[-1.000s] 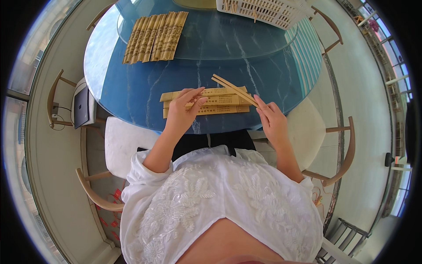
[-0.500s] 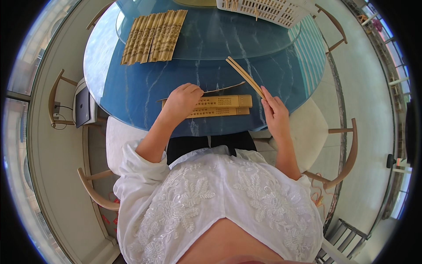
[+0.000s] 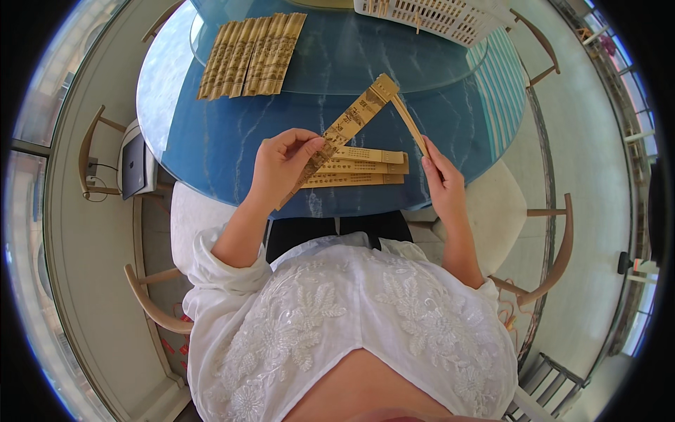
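Note:
My left hand pinches a tan printed paper chopstick sleeve near its lower part, thumb on top. The sleeve slants up to the right over the table. In my right hand is a pair of wooden chopsticks, gripped at the lower end. Their far tips meet the sleeve's upper end; whether they are inside it I cannot tell. Below the raised sleeve, several flat paper sleeves lie loosely overlapped near the table's front edge.
A row of filled-looking sleeves lies side by side at the far left, on the raised glass round. A white slotted basket holding chopsticks stands at the far right. Chairs surround the blue marbled table; a laptop rests on the left one.
The sleeve in my left hand, seen edge-on before, has turned its printed face up and swung upward. Its upper end now meets the chopstick tips. My right hand has hardly moved.

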Available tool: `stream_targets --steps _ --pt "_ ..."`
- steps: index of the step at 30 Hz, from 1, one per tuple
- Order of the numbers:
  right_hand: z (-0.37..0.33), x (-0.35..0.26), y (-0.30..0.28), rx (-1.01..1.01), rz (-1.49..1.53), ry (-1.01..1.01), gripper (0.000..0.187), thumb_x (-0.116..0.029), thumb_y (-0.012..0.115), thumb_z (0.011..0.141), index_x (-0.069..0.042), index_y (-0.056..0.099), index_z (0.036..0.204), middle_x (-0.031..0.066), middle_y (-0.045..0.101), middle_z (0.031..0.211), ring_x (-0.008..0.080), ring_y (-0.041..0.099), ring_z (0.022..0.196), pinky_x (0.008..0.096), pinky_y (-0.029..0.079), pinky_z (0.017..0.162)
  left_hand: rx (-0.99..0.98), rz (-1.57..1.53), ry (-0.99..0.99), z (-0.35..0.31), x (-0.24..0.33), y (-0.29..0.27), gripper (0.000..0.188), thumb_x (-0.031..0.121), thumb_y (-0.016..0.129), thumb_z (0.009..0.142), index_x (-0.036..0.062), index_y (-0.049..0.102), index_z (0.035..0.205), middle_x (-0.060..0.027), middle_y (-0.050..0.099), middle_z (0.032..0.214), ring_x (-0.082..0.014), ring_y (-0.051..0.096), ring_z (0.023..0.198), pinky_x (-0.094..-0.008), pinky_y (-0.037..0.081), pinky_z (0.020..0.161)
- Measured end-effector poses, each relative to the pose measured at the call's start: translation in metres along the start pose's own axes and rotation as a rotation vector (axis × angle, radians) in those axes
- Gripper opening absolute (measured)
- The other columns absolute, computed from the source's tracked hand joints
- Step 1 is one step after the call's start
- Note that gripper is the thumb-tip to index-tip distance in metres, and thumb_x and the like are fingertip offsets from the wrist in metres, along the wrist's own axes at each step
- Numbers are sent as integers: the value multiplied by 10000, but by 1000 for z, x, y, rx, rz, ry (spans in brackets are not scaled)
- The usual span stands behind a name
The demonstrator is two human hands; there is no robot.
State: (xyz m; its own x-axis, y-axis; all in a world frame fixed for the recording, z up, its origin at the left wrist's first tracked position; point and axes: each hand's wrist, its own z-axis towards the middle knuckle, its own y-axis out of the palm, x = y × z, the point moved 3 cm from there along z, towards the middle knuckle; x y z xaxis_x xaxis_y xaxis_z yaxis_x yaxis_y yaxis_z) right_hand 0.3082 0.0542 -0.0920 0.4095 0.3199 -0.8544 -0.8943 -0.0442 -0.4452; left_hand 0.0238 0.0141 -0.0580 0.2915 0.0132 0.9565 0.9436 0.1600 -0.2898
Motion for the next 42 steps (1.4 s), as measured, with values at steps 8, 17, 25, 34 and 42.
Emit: stream_targets --steps 8,17,25,34,42 --pt "13 -31 22 -250 665 426 458 -266 567 994 -63 501 1400 -84 400 724 19 355 624 186 292 548 -173 -486 -233 -5 -28 19 169 181 597 977 26 620 1037 -35 677 905 -73 641 785 -200 486 636" --pt "5 -34 52 -361 594 468 528 -268 682 921 -55 520 1376 -70 503 774 23 428 660 177 348 574 62 -906 -213 1 -29 29 118 154 464 1026 53 457 1086 -209 613 1186 -295 666 1035 -397 587 850" --pt "-25 -35 72 -512 523 472 329 -174 727 867 -3 627 1129 17 652 960 76 579 848 223 458 753 321 -1006 -92 4 -36 29 85 117 453 1023 42 450 1063 -231 596 1210 -329 638 1088 -439 567 908" --pt "-5 -23 55 -514 503 572 199 -217 653 917 -35 673 994 -29 632 788 56 460 662 209 372 620 663 -260 224 -18 -65 -3 197 122 600 963 42 424 1003 -86 579 971 -134 619 879 -227 472 666" --pt "1 -30 44 -640 326 456 209 -182 628 931 10 666 1004 13 689 866 64 576 772 220 443 721 -82 543 914 -24 13 34 207 179 754 756 128 699 949 -19 624 1063 -293 543 1122 -470 384 963"
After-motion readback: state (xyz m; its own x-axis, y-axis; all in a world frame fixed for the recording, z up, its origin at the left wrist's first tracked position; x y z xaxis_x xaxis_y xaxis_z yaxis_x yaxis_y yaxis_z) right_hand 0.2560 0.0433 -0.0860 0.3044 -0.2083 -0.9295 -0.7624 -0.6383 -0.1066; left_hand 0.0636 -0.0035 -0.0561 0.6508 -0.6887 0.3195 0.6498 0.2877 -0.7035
